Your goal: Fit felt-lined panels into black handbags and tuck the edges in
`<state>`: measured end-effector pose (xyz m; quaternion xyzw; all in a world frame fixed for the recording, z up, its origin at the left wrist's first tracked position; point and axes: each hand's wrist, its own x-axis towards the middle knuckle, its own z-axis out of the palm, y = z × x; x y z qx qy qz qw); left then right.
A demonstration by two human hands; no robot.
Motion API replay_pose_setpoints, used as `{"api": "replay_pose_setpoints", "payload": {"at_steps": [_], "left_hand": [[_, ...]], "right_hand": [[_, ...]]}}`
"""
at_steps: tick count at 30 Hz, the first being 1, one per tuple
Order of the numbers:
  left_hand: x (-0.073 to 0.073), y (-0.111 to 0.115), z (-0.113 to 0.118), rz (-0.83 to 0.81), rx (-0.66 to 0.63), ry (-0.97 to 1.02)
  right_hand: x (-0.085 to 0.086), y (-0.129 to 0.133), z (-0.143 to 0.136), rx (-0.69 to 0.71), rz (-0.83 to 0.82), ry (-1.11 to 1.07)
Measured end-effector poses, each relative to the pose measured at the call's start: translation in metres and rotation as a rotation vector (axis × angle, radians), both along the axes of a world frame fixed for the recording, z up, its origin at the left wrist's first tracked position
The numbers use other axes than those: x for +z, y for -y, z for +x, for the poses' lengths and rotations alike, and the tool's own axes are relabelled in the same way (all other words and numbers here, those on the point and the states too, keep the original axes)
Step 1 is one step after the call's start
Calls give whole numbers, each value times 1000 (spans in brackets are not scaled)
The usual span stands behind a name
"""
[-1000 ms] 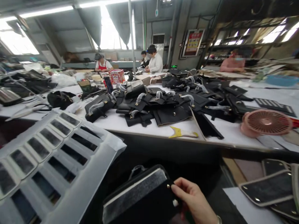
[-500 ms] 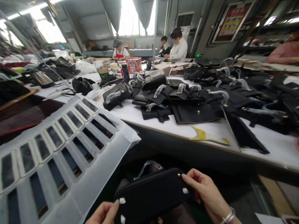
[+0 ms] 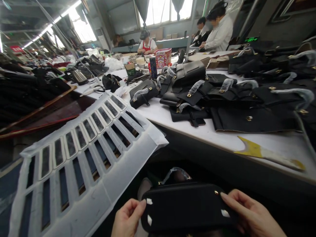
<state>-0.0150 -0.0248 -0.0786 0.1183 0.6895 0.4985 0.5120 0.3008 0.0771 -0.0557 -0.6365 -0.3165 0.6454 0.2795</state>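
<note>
Between my two hands is a black handbag (image 3: 185, 207), held over my lap with its flat, rounded-corner side facing up. My left hand (image 3: 129, 215) pinches its left end, thumb beside two small white patches. At the opposite end, my right hand (image 3: 249, 210) grips the edge, thumb near a small gold stud and one white patch; its other fingers are partly hidden under the bag. Behind the bag's far edge rises its handle (image 3: 176, 170), wrapped in clear plastic with gold fittings.
To the left lies a white slotted sheet (image 3: 103, 184) with a row of dark, white-edged strips. Several black bags (image 3: 190, 70) with plastic-wrapped handles crowd the white table (image 3: 209, 138). A yellow-ended tool (image 3: 269, 153) rests near its edge. Other people (image 3: 217, 31) work farther back.
My view has swung left, so the table and sheet appear farther right. The handbag, still in both hands, now looks more level. My grip stays at both ends.
</note>
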Motion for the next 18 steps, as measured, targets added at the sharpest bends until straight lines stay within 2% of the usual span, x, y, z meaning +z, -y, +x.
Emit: {"api": "replay_pose_setpoints", "payload": {"at_steps": [3,7,15,18], "left_hand": [[1,-1,3,3,29,25],[11,-4,8,-13,61,39],[26,-7,6,-120,-21,44],[31,-10,9,-118,10,46]], "right_hand": [[-1,-1,1,-36,-34,2],[-4,-2,2,-61,-67,-17],[-10,-1,3,-61,-63,-30],[-6,0,-2,-72,-45,-3]]}}
